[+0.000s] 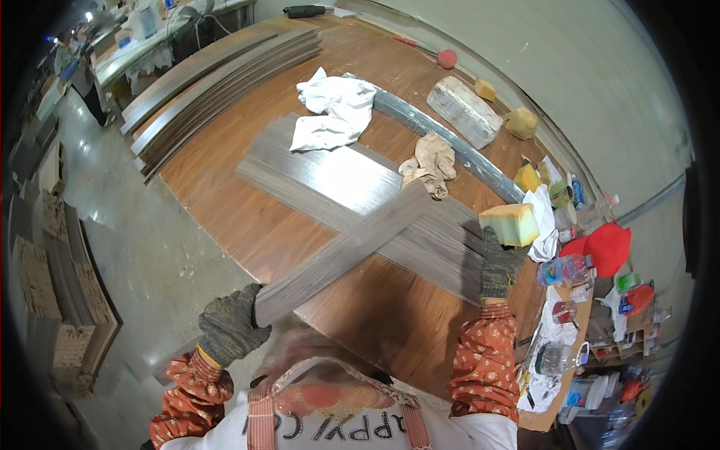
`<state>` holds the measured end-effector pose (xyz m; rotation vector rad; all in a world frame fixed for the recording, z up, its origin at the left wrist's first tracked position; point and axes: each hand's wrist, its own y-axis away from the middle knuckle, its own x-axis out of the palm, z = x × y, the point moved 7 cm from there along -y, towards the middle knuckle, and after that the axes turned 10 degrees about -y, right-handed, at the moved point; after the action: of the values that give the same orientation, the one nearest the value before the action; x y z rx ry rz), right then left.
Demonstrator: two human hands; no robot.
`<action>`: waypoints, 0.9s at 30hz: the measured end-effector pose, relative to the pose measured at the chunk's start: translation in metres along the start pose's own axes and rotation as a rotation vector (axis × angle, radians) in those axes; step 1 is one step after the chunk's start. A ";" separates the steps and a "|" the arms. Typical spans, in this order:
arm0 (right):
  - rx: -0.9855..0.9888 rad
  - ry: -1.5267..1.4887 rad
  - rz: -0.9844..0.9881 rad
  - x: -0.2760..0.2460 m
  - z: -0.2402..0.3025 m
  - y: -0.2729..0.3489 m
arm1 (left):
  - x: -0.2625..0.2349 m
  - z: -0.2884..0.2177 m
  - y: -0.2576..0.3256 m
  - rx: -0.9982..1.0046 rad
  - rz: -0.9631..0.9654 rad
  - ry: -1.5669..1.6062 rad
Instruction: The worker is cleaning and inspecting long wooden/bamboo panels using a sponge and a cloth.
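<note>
My left hand (235, 325), in a dark grey knitted glove, is closed around the near end of a long grey wood-grain board (341, 251). The board slants away to the right over more grey boards (315, 176) lying on the brown table. In my right hand (501, 264), also gloved, is a pale yellow sponge block (511, 223), above the table's right side; the glove's fingers are partly hidden behind it. A crumpled tan cloth (431, 163) lies by the slanted board's far end. Farther back, a white cloth (336, 109) rests partly on the flat boards.
A grey metal bar (450, 142) runs along the far side, beside a whitish block (465, 111). Bottles (562, 270) and a red cloth-like item (606, 249) crowd the right edge. Board stacks stand far left on the table (225, 90) and on the floor (71, 277).
</note>
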<state>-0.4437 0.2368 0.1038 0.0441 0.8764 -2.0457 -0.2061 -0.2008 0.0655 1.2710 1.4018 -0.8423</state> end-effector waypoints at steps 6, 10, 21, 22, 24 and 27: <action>-0.462 0.859 0.107 -0.050 -0.003 -0.056 | 0.005 -0.002 -0.004 -0.152 -0.018 -0.063; -0.091 1.242 0.241 -0.081 -0.074 -0.121 | 0.005 -0.011 -0.006 -0.257 0.016 -0.019; -0.522 0.144 0.591 0.220 0.036 -0.013 | 0.000 -0.020 -0.002 -0.442 0.037 -0.050; -0.525 0.127 0.596 0.227 0.035 -0.013 | -0.001 -0.017 0.001 -0.443 0.011 -0.054; -0.284 0.159 0.792 0.241 0.004 -0.024 | 0.000 -0.008 0.002 -0.438 -0.030 -0.063; -0.298 0.357 0.762 0.234 -0.025 -0.063 | -0.002 -0.004 -0.003 -0.408 -0.042 -0.129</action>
<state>-0.6396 0.1063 0.0409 0.5118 1.1549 -1.1998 -0.2098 -0.1983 0.0678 0.8634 1.4121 -0.6129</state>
